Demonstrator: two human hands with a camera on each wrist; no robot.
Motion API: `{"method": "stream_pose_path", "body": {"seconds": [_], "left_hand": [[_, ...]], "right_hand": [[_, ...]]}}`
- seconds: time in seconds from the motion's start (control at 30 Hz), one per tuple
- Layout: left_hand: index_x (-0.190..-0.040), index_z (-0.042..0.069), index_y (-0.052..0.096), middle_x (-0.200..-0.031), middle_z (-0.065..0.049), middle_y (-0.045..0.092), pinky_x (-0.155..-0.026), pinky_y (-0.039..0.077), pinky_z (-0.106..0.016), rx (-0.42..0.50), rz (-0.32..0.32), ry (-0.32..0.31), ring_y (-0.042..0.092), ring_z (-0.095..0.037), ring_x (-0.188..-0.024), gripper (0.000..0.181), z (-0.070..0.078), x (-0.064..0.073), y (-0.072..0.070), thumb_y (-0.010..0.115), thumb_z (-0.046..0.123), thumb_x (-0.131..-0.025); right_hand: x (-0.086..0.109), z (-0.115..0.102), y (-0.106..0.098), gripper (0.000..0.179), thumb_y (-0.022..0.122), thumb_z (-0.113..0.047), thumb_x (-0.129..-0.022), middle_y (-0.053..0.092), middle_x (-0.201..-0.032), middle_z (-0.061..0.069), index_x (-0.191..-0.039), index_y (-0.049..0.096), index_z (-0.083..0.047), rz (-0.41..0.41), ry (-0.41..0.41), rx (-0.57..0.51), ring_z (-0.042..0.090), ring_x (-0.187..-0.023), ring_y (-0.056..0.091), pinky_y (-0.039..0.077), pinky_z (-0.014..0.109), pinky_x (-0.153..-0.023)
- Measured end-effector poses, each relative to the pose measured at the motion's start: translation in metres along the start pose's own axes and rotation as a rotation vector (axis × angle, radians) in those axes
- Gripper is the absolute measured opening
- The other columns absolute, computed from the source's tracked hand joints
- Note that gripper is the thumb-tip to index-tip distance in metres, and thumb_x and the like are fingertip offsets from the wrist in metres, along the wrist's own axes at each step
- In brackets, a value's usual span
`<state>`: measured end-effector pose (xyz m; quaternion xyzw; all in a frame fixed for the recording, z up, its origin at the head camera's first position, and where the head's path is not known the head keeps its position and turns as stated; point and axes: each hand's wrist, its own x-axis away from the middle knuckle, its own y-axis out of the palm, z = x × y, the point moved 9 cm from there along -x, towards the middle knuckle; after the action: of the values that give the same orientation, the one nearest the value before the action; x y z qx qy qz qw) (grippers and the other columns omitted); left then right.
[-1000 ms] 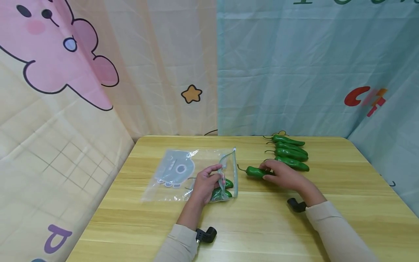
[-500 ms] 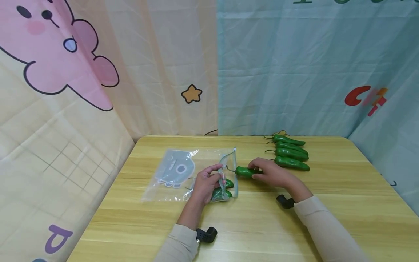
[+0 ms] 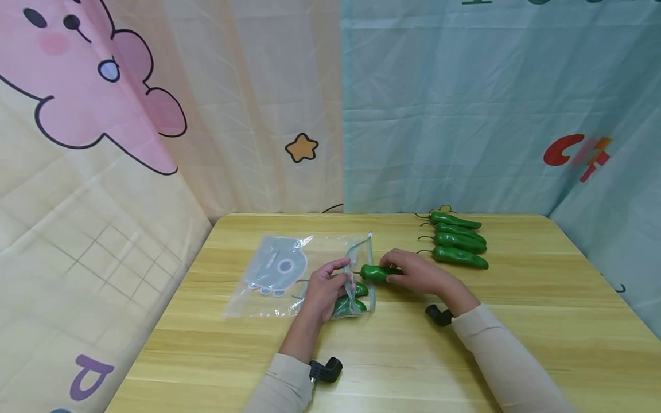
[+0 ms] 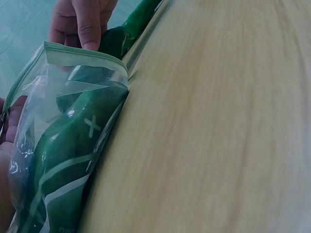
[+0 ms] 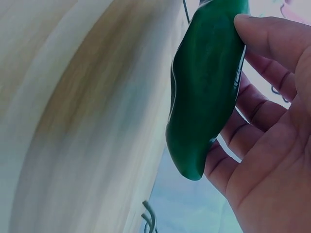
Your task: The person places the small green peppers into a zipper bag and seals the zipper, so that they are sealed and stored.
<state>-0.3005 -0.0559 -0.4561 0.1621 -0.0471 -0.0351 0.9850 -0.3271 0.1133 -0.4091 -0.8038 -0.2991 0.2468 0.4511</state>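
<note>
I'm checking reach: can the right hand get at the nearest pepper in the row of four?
Probably not just now: the right hand holds another pepper at the mouth of the bag. Otherwise the way looks free, with nothing visible between that hand and the nearest pepper.

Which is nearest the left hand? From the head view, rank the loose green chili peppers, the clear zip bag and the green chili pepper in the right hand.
1. Clear zip bag: pinched by the left hand.
2. Green chili pepper in the right hand: to the right, at the bag's mouth.
3. Loose green chili peppers: farther right and back.
</note>
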Motion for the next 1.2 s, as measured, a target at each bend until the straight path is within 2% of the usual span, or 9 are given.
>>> {"method": "stream_pose_path", "body": {"seconds": [0.33,0.63,0.73,0.93,1.2], "left_hand": [[-0.134,-0.011,0.052,-0.088,-0.011,0.061,-0.066,0.057,-0.024,0.005,-0.006,-0.002,0.062,-0.013,-0.067,0.045,0.000,0.001,0.001,0.055,-0.008,-0.089],[-0.134,-0.009,0.053,-0.115,-0.027,0.058,-0.066,0.058,-0.024,-0.005,0.008,-0.012,0.064,-0.013,-0.067,0.046,0.000,0.000,0.000,0.055,-0.008,-0.089],[-0.135,-0.009,0.054,-0.118,-0.029,0.057,-0.068,0.058,-0.025,-0.011,0.007,-0.019,0.064,-0.013,-0.068,0.046,0.000,0.000,-0.001,0.055,-0.008,-0.089],[-0.135,-0.008,0.054,-0.114,-0.026,0.058,-0.070,0.058,-0.025,-0.011,0.003,-0.023,0.064,-0.013,-0.070,0.045,0.000,0.000,-0.001,0.057,-0.007,-0.089],[-0.134,-0.010,0.053,-0.104,-0.020,0.060,-0.067,0.058,-0.025,0.010,0.004,-0.015,0.063,-0.013,-0.067,0.045,-0.001,-0.001,0.000,0.056,-0.009,-0.089]], "right_hand": [[-0.014,-0.006,0.012,0.018,0.067,-0.011,-0.094,0.060,-0.102,-0.002,-0.112,0.065,-0.009,-0.026,0.002,-0.018,0.015,-0.092,0.055,0.051,0.039,-0.084],[-0.021,-0.007,0.020,0.016,0.067,-0.011,-0.095,0.060,-0.102,-0.001,-0.110,0.065,-0.008,-0.026,-0.001,-0.010,0.015,-0.092,0.055,0.051,0.039,-0.086],[-0.023,-0.008,0.021,0.016,0.067,-0.011,-0.095,0.060,-0.102,0.000,-0.110,0.065,-0.008,-0.022,-0.003,-0.011,0.015,-0.092,0.055,0.051,0.039,-0.086],[-0.024,-0.008,0.022,0.016,0.067,-0.013,-0.095,0.059,-0.102,-0.002,-0.110,0.066,-0.008,-0.022,0.017,-0.015,0.014,-0.092,0.055,0.051,0.038,-0.085],[-0.014,0.007,0.020,0.025,0.070,-0.018,-0.093,0.061,-0.109,-0.001,-0.117,0.065,-0.010,-0.011,0.104,-0.008,0.016,-0.099,0.058,0.051,0.040,-0.091]]}}
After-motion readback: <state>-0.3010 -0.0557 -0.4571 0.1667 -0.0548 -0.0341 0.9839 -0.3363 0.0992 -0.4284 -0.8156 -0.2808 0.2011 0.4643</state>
